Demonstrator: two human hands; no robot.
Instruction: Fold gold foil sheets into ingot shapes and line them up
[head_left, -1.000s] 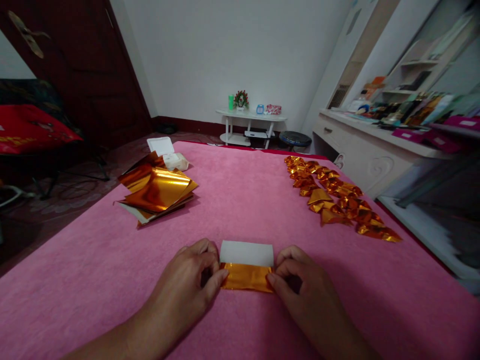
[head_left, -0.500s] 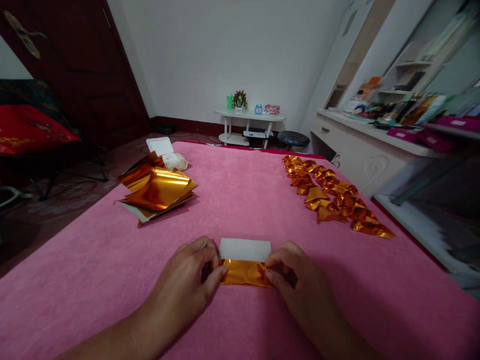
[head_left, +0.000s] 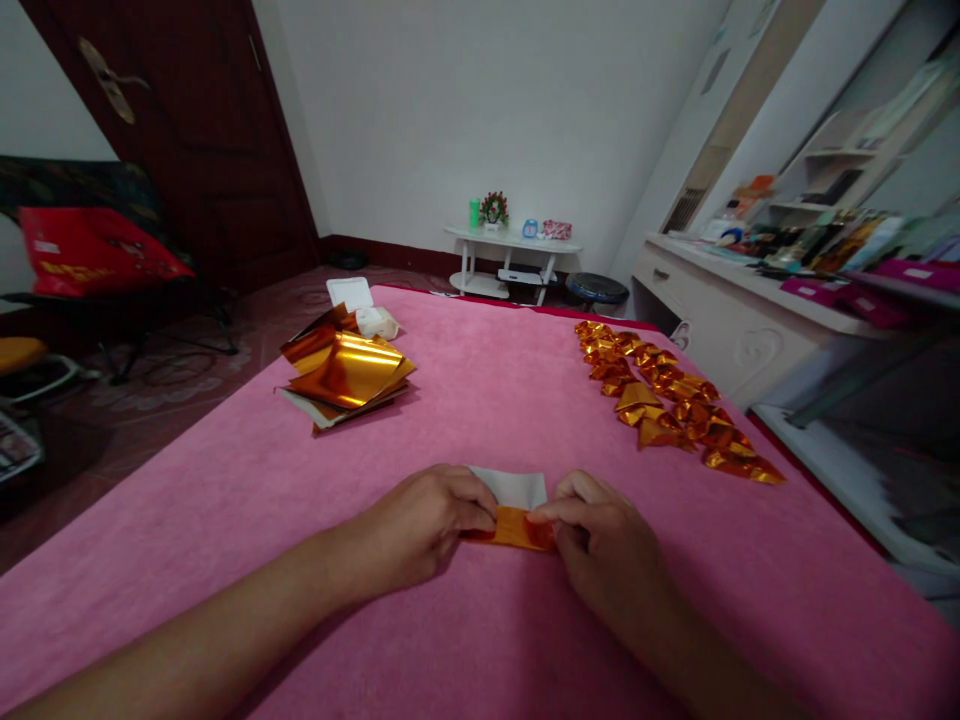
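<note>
1. Head view: the paper (head_left: 513,526), gold with a pale strip along its far edge, lies on the pink cloth (head_left: 469,395) at its near middle, between the two hands.
2. The left hand (head_left: 424,520) has its fingers bent down over the paper's left end; its thumb is mostly hidden, so I cannot tell whether it pinches.
3. The right hand (head_left: 616,540) is curled, its forefinger's tip on the gold at the right end and its thumb near that end; I cannot tell whether they pinch.
4. Farther left lies a loose stack (head_left: 349,368) of gold sheets, a pale packet (head_left: 379,322) just behind it.
5. To the right, crumpled gold pieces (head_left: 661,378) lie in rows.
</note>
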